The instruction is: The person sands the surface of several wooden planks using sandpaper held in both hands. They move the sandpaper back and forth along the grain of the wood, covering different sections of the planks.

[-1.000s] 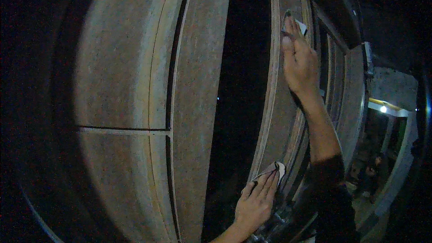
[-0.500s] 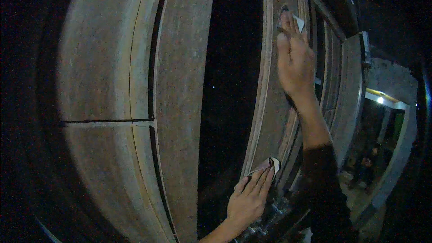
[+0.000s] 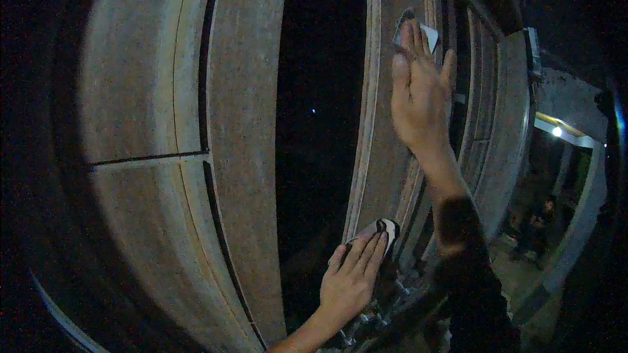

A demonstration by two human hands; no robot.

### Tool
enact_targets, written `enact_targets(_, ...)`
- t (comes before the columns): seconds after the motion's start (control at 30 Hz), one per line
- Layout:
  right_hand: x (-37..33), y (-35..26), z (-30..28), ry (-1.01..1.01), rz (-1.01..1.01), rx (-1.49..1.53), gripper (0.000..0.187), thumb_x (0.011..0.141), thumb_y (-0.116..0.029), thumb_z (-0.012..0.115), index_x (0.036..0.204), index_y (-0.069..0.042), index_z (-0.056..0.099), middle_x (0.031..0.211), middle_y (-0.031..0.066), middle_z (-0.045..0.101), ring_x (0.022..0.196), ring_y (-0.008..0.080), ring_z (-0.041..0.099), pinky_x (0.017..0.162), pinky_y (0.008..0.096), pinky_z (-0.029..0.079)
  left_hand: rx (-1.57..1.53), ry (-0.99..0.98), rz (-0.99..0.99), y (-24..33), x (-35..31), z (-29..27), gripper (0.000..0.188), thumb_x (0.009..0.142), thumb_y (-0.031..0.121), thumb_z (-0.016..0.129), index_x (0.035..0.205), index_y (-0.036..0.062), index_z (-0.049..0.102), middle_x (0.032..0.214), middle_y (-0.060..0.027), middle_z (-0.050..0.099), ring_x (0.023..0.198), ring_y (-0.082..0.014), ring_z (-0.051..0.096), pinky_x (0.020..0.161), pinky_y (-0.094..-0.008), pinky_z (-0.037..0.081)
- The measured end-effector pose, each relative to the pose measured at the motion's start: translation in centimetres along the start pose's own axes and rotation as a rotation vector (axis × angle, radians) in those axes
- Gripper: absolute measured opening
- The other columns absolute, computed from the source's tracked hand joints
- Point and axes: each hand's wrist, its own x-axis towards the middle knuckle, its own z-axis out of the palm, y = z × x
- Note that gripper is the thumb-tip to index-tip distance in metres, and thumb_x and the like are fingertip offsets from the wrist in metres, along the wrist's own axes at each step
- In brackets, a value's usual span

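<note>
Before me stands a long upright wooden board (image 3: pixel 387 91) with grooved edges. My right hand (image 3: pixel 422 95) lies high on it, fingers stretched over a folded piece of sandpaper (image 3: pixel 429 38) that shows a pale back and a dark face. The little finger sticks out to the side. Lower on the same board, my left hand (image 3: pixel 350 278) presses a second folded piece of sandpaper (image 3: pixel 391 230) with its fingers close together. Its pale edge shows past the fingertips. Both palms face the wood, so how the fingers grip the pieces is partly hidden.
Wide wooden panels (image 3: pixel 245 124) stand at the left, past a dark gap. More narrow frame pieces (image 3: pixel 481 85) rise behind my right arm. Shiny metal parts (image 3: pixel 366 319) lie low beyond my left hand. A person (image 3: pixel 540 225) is in a lit doorway at the far right.
The view has shifted, so the boards appear farther left. Both hands stay on the board with the sandpaper. The little finger of my right hand has spread outward.
</note>
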Motion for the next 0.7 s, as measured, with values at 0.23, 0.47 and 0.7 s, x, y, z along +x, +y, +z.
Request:
enact_targets(0.23, -8.5, -1.6, -4.4, -0.259, -0.037, 0.196, 0.050, 0.097, -0.019, 0.043, 0.138, 0.008, 0.043, 0.144, 0.0259, 0.044, 0.137, 0.0402, 0.038, 0.116, 0.0560, 0.016, 0.038, -0.001, -0.016, 0.5, -0.1, 0.0, 0.055, 0.086, 0.015, 0.048, 0.140, 0.0081, 0.049, 0.138, -0.0039, 0.055, 0.128, -0.0186, 0.049, 0.106, -0.0406, 0.033)
enact_targets(0.47, -4.2, 0.7, -1.2, -0.131, -0.138, 0.124, 0.048, 0.098, -0.013, 0.040, 0.143, 0.003, 0.040, 0.148, 0.0243, 0.039, 0.140, 0.0382, 0.033, 0.117, 0.0533, 0.014, 0.081, 0.019, -0.002, 0.5, 0.7, 1.0, 0.056, 0.085, 0.015, 0.049, 0.140, 0.0086, 0.049, 0.137, -0.0032, 0.056, 0.126, -0.0183, 0.050, 0.105, -0.0429, 0.034)
enact_targets(0.7, -8.7, -1.4, -5.3, -0.323, -0.170, 0.278, 0.047, 0.097, -0.014, 0.042, 0.140, 0.005, 0.045, 0.145, 0.0243, 0.044, 0.137, 0.0378, 0.039, 0.116, 0.0558, 0.015, 0.172, -0.096, -0.073, 1.1, -2.6, 0.8, 0.058, 0.085, 0.020, 0.051, 0.142, 0.0144, 0.049, 0.137, -0.0038, 0.056, 0.132, -0.0238, 0.046, 0.112, -0.0544, 0.022)
